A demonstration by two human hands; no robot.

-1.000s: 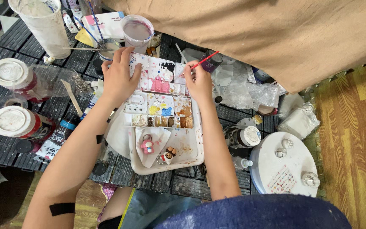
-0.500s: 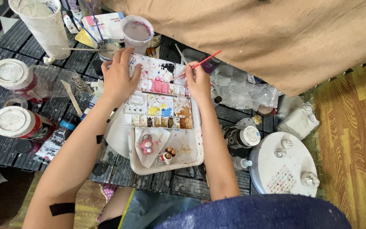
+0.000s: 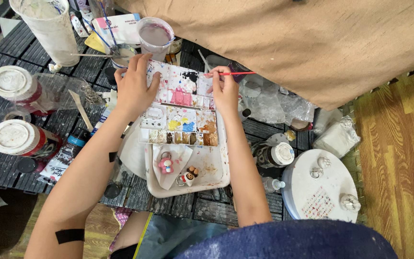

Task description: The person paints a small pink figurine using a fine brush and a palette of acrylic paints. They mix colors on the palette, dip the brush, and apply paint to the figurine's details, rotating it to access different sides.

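A tan cloth (image 3: 312,43) covers the upper right, over a dark slatted tabletop (image 3: 20,52). At the lower right stands a round white board (image 3: 312,192) carrying small figures. In the middle lies a white tray (image 3: 207,177), and on its far end sits the paint palette (image 3: 183,110), its wells smeared with pink, yellow, blue and brown. The left hand (image 3: 132,88) lies spread flat on the palette's left edge, fingers open, gripping nothing. The right hand (image 3: 225,88) is closed in a pinch on a red brush (image 3: 231,74), which lies level over the palette's far right corner, handle pointing right. Two white-lidded jars (image 3: 13,136) stand at the left. A cup (image 3: 155,36) of cloudy water stands just beyond the palette. Two tiny painted figures (image 3: 166,165) rest on paper in the tray.
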